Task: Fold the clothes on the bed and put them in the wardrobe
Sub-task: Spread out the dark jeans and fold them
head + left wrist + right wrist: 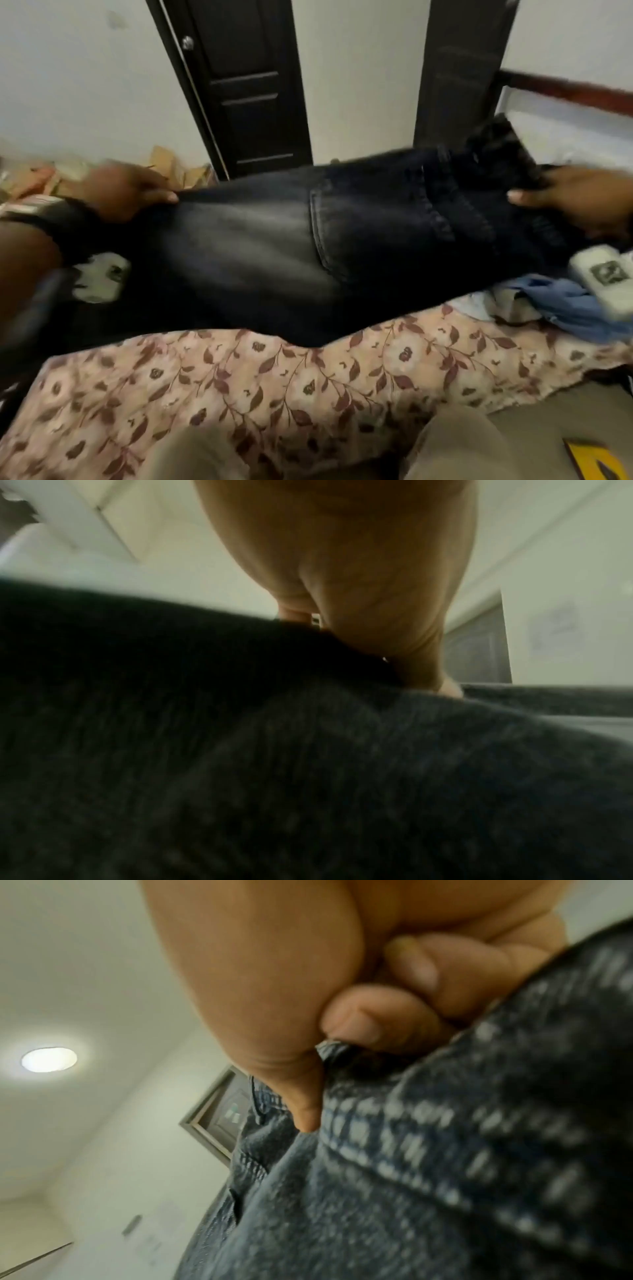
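Dark jeans (308,240) stretched between left hand (126,192), right hand (575,202).

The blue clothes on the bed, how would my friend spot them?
Find the bed with the flowery sheet. Above it two hands stretch dark jeans. The blue clothes lie crumpled near the jeans' right end, the only light blue thing there.
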A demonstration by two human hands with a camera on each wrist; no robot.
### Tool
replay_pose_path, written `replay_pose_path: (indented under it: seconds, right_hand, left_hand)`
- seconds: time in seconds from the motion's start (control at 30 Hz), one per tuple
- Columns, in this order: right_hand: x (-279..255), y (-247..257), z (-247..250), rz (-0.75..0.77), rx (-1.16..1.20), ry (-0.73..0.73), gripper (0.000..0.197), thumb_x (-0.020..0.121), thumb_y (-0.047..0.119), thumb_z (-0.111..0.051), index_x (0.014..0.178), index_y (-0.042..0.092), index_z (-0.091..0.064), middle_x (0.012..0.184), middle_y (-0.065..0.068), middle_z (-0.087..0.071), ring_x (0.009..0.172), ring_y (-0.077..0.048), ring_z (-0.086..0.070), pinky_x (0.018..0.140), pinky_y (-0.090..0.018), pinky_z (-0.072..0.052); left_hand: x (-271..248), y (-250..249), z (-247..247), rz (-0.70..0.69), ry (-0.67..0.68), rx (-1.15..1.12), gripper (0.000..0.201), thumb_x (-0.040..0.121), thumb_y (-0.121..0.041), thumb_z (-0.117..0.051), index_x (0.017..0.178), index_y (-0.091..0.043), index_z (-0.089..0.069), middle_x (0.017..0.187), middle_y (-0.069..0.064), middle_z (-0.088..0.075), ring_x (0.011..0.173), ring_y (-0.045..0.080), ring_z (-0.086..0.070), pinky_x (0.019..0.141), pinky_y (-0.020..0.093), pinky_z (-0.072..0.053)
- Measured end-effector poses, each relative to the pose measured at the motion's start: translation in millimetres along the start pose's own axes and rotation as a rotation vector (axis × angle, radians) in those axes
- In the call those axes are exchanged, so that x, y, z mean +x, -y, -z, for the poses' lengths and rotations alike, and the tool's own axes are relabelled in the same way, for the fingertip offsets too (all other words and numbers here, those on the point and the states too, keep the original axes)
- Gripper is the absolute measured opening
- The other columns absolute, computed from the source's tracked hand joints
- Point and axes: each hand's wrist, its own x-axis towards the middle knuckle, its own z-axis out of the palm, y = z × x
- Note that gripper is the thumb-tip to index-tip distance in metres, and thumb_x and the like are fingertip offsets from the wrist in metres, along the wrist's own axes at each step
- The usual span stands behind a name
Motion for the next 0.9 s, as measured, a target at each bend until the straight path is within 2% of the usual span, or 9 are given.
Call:
replay_pose_path:
  seconds: [0.13, 0.23, 0.27, 0.3, 0.37, 0.5, 0.6, 0.73, 0.9]
  right_hand:
    - [22, -166, -93, -0.339, -0.159, 0.158, 0.049, 0.089, 0.045, -0.074, 0.114, 0.003, -0.070, 0.082, -0.010, -0.068, 0.068, -0.024, -0.060, 0.062, -0.033, -0.049]
    - [65, -265, -161, -0.607, -0.038, 0.206, 0.132, 0.039, 0.109, -0.043, 0.120, 0.007, -0.064, 0.110, -0.013, -0.068, 0.094, -0.026, -0.066, 0.085, -0.039, -0.054]
    - [65, -259, -180, -0.659, 0.017, 0.193, 0.124, 0.057, 0.108, -0.026, 0.126, 0.011, -0.060, 0.122, -0.012, -0.065, 0.105, -0.025, -0.064, 0.093, -0.037, -0.050]
    - [58, -240, -197, -0.737, 0.158, 0.158, 0.090, 0.086, 0.087, -0.035, 0.131, 0.013, -0.057, 0.123, -0.010, -0.064, 0.103, -0.024, -0.064, 0.088, -0.034, -0.049]
    - [29, -179, -243, -0.754, 0.392, 0.079, 0.044, 0.100, 0.049, -0.057, 0.128, 0.016, -0.059, 0.108, -0.008, -0.065, 0.083, -0.022, -0.062, 0.067, -0.030, -0.045]
    - [-1, -139, -337, -0.798, 0.589, 0.210, 0.037, 0.091, 0.046, -0.068, 0.115, 0.018, -0.062, 0.098, -0.006, -0.067, 0.068, -0.020, -0.056, 0.039, -0.021, -0.043]
    - [-46, -137, -406, -0.928, 0.616, 0.367, 0.073, 0.058, 0.056, -0.084, 0.116, 0.018, -0.060, 0.101, -0.012, -0.065, 0.070, -0.024, -0.060, 0.046, -0.028, -0.049]
    - [-79, -150, -442, -1.056, 0.562, 0.332, 0.056, 0.090, 0.042, -0.069, 0.130, 0.005, -0.062, 0.106, -0.015, -0.065, 0.079, -0.030, -0.061, 0.060, -0.040, -0.051]
    - [-72, -180, -426, -1.147, 0.541, 0.112, 0.058, 0.092, 0.050, -0.066, 0.107, -0.006, -0.070, 0.045, -0.013, -0.063, 0.057, -0.035, -0.064, 0.062, -0.043, -0.060]
  left_hand:
    - [-48, -50, -141, 0.188, 0.517, 0.213, 0.063, 0.080, -0.053, -0.077, 0.139, -0.042, -0.059, 0.144, 0.004, -0.059, 0.130, 0.032, -0.054, 0.108, 0.047, -0.047]
    - [-134, -84, -228, 0.275, 0.819, 0.000, 0.055, 0.082, -0.064, -0.073, 0.129, -0.038, -0.064, 0.134, -0.005, -0.065, 0.120, 0.024, -0.061, 0.102, 0.041, -0.051]
    - [-163, -91, -247, 0.282, 0.895, -0.076, 0.051, 0.085, -0.063, -0.072, 0.126, -0.032, -0.068, 0.130, -0.005, -0.067, 0.118, 0.022, -0.063, 0.100, 0.037, -0.051]
    - [-187, -94, -258, 0.333, 0.952, -0.169, 0.048, 0.088, -0.061, -0.072, 0.123, -0.028, -0.072, 0.124, -0.006, -0.069, 0.116, 0.020, -0.065, 0.097, 0.033, -0.051]
    - [-227, -85, -269, 0.562, 0.989, -0.390, 0.031, 0.092, -0.053, -0.072, 0.110, -0.027, -0.075, 0.110, -0.011, -0.072, 0.103, 0.010, -0.067, 0.085, 0.024, -0.049]
    - [-279, -32, -283, 1.291, 0.755, -0.863, 0.027, 0.091, -0.036, -0.078, 0.098, -0.011, -0.070, 0.083, 0.001, -0.066, 0.058, 0.010, -0.062, 0.055, 0.023, -0.050]
    - [-306, 19, -295, 1.654, 0.278, -1.178, 0.057, 0.088, -0.048, -0.078, 0.123, -0.004, -0.066, 0.106, 0.015, -0.074, 0.086, 0.026, -0.069, 0.084, 0.040, -0.057]
    - [-301, 72, -295, 1.649, -0.032, -1.450, 0.071, 0.096, -0.054, -0.064, 0.146, -0.006, -0.051, 0.148, 0.013, -0.055, 0.138, 0.032, -0.051, 0.108, 0.046, -0.046]
    - [-301, 131, -336, 1.617, -0.241, -1.710, 0.090, 0.063, -0.073, -0.087, 0.131, -0.017, -0.070, 0.125, 0.015, -0.073, 0.112, 0.042, -0.071, 0.096, 0.061, -0.056]
